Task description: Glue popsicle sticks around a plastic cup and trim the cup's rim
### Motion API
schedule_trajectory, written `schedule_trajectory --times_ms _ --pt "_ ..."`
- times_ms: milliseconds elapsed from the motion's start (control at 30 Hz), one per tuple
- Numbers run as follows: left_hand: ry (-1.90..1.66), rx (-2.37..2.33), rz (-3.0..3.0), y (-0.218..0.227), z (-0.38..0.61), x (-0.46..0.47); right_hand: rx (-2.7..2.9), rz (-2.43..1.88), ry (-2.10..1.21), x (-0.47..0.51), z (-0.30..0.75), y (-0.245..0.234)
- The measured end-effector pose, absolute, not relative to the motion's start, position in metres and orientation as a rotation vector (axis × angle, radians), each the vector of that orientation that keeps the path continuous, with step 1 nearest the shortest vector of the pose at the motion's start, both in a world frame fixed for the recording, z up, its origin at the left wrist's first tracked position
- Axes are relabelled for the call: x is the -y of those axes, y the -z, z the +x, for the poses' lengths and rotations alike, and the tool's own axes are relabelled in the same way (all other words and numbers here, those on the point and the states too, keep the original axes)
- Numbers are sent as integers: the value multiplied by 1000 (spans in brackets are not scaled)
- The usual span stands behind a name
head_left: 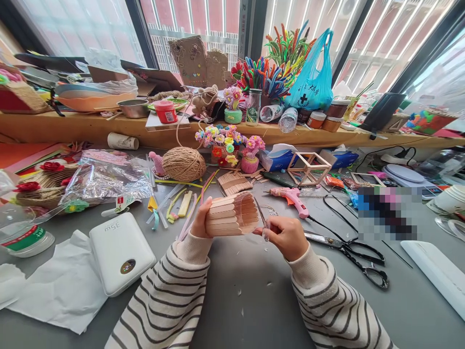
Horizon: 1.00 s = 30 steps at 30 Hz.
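Note:
My left hand (201, 220) is wrapped round a cup covered with wooden craft sticks (223, 217). The cup lies tilted on its side in the air, with its open mouth toward the right. At that mouth my right hand (288, 236) pinches a thin, clear plastic strip (260, 213) that curves along the rim. Whether the strip is still joined to the cup I cannot tell. Behind the cup lies a pile of loose craft sticks (235, 184). A pink glue gun (292, 198) rests just beyond my right hand, and large black-handled scissors (345, 248) lie to its right.
A ball of twine (184, 164) and a wooden stick frame (309, 168) stand at the back. To the left are a white power bank (121, 254), crumpled white paper (63, 286) and a plastic bottle (25, 237). A crowded ledge (90, 125) runs below the windows.

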<state>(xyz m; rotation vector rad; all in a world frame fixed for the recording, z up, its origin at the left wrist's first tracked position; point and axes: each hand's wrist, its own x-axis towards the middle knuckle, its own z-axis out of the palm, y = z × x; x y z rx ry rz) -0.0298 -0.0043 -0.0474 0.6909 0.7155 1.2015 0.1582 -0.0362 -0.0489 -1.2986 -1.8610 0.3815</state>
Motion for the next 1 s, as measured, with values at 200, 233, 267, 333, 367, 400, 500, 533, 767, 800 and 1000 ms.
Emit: schedule_trajectory --times_ms 200,233,267,333,367,400,500,533,767,800,1000 --pt "-1207 -659 662 57 -32 2 1800 -1276 -405 35 158 52" --pt "-1218 -642 684 58 -32 2 1783 -1296 -413 35 158 53" --pt "-1231 -624 721 59 -32 1 1766 -1319 -428 35 158 53" --pt "-1253 -581 843 61 -32 1 1731 -1356 -476 34 159 53" --pt "-1265 -565 919 62 -32 0 1716 -1362 -503 34 159 53" --pt "-1284 -557 991 63 -33 0 1707 -1361 -529 34 159 53" --pt "-1371 -609 1149 66 -35 -1 1701 -1350 -592 35 158 53" --pt "-1411 -638 1178 67 -36 -1 1700 -1346 -614 35 157 53" --pt "-1496 -617 1350 76 -40 -4 1753 -1363 -781 39 156 49" --pt "-1494 -599 1370 77 -40 -5 1763 -1365 -789 39 156 48" --pt "-1462 -600 1394 77 -39 -4 1784 -1369 -810 39 159 44"
